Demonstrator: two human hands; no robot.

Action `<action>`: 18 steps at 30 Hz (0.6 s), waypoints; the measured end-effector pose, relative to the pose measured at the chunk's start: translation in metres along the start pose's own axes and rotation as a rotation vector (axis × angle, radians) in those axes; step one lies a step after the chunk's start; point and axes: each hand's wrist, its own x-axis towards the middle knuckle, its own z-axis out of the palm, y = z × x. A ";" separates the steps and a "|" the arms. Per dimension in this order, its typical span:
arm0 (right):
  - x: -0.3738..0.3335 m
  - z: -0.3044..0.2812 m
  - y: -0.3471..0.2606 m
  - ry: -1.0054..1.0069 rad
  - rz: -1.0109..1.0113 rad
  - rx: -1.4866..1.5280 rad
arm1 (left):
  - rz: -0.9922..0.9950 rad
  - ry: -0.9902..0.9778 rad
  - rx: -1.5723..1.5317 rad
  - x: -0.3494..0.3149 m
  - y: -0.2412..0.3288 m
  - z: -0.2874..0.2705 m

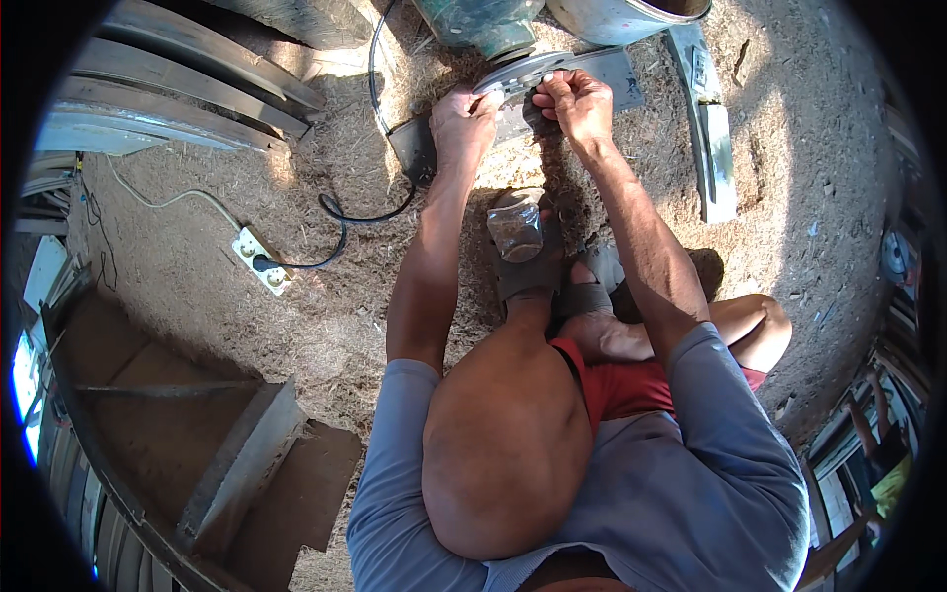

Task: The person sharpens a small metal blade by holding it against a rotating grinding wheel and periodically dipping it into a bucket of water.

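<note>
Ahead of me, a thin grey metal piece with slots or holes [533, 71] spans the gap between my two hands, just below a green machine [483, 25]. My left hand [464, 123] is closed, its thumb and fingers pinching the left end of the piece. Its right part is pinched between the thumb and fingers of my right hand [577, 104]. Under both hands lies a long dark board or plate [617, 77], slanting up to the right. Nearer to me, a clear plastic container [516, 232] rests by my foot, apart from the hands.
A whitish bucket [631, 18] stands at the far side. Right of my hands lies a long grey metal-looking piece [712, 148]. A power strip [258, 259] with a black plug sits on the sawdust-covered ground at left. Curved planks [187, 69] and a brown panel [148, 395] lie further left.
</note>
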 end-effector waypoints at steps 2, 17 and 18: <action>0.001 -0.002 0.001 0.001 -0.008 0.010 | -0.034 -0.013 -0.030 -0.005 0.011 0.000; 0.001 0.000 0.005 0.034 -0.016 -0.001 | -0.023 -0.023 -0.095 -0.006 0.010 0.002; 0.001 0.001 0.005 0.033 -0.019 -0.005 | -0.018 -0.021 -0.070 -0.003 0.006 0.002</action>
